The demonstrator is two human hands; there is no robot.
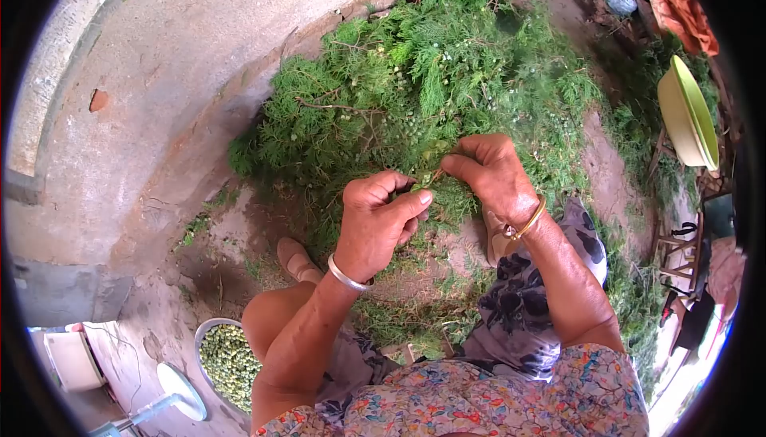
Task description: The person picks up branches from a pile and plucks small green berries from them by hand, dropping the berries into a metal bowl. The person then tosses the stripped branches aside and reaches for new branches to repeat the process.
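Observation:
My left hand [373, 220] is closed, thumb pressed against the fingers, on a small green conifer sprig [428, 184]. At the same sprig, the thumb and forefinger of my right hand [495, 177] pinch its thin brownish stem. The hands are a short way apart, with the sprig between them. Under and beyond them spreads a large heap of leafy conifer branches [447, 70], dotted with small pale-green cones. What lies inside my left palm is hidden.
A metal basin [199, 344] full of small green cones [227, 365] stands at lower left, beside my leg. To the right are a yellow-green plastic basin [678, 118] and an orange cloth [678, 6]. A concrete wall [175, 62] borders the left.

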